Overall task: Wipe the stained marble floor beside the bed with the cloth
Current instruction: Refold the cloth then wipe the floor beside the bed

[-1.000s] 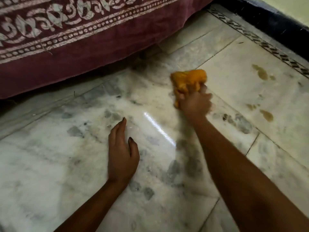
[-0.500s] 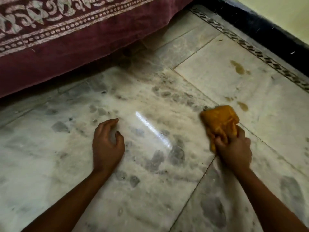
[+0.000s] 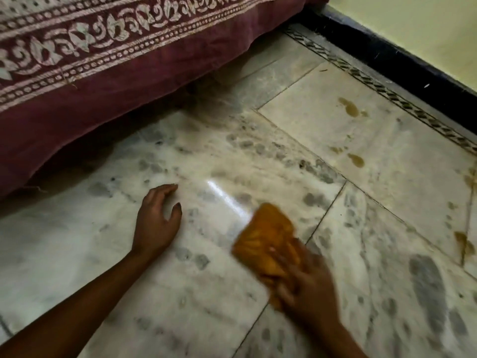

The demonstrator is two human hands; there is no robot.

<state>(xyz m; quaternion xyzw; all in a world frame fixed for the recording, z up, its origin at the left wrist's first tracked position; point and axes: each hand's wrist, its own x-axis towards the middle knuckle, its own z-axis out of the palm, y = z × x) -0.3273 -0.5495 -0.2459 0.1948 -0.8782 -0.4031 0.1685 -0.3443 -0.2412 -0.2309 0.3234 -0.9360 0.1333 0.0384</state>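
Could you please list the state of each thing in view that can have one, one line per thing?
cloth: bunched, pressed flat on the floor under the right hand, motion-blurred.
right hand: gripping the cloth.
left hand: empty, resting on the floor, fingers curled.
marble floor: glossy, grey-smudged.
brown stains: unwiped, near the wall border.
bedspread: hanging down over the bed's edge.

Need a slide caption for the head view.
Right hand wipes marble floor with orange cloth; left hand braces beside bed.
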